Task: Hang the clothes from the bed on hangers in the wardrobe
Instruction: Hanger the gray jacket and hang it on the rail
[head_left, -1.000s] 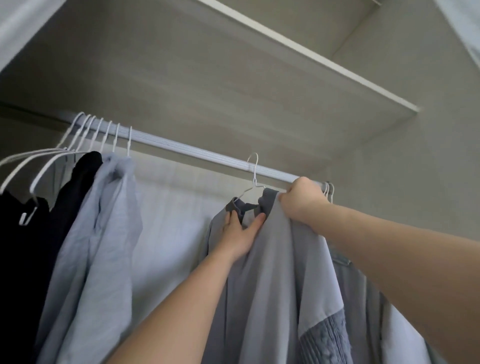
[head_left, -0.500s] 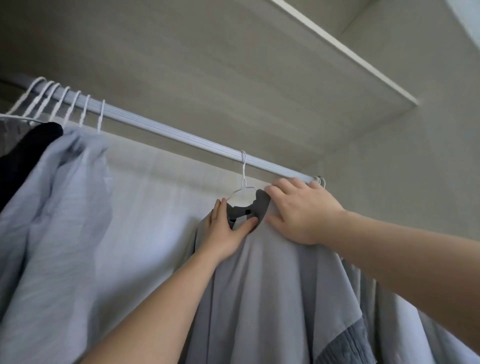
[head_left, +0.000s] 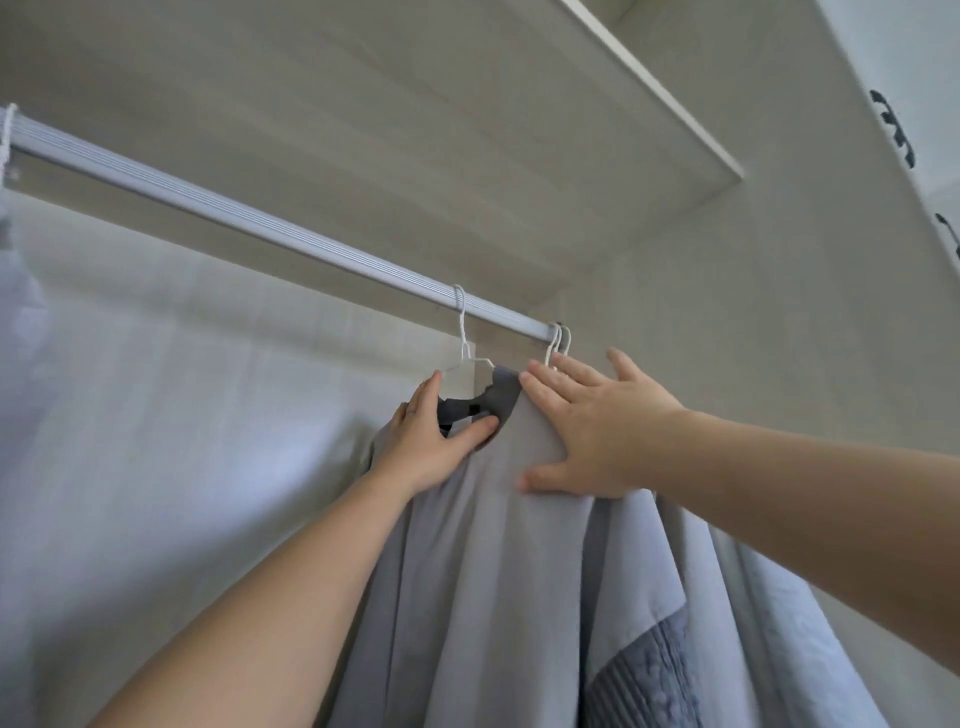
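Running from the far left down toward both hands, the ribbed silver metal wardrobe rail (head_left: 249, 221) slants under the pale wood-grain shelf (head_left: 415, 130). A blurred pale blue garment (head_left: 15, 291) shows at the frame's edge, well left of the left hand. The left hand (head_left: 434, 441) grips the dark grey collar (head_left: 480, 408) of the light grey cotton shirt (head_left: 493, 571), thumb pressed over the collar's front and fingers curled behind the fabric. Directly above this hand, the thin white wire hanger (head_left: 462, 338) carrying that shirt hooks over the rail, so the shirt hangs on the rail inside the wardrobe. Just right of the collar, the right hand (head_left: 597, 431) lies flat and spread wide on the shirt's shoulder, holding nothing, thumb low and fingers reaching up. Above its fingertips, two more white hanger hooks (head_left: 558, 343) sit at the rail's end. Below the right forearm hang a blue-grey textured knit piece (head_left: 644, 680) and further pale cloth.
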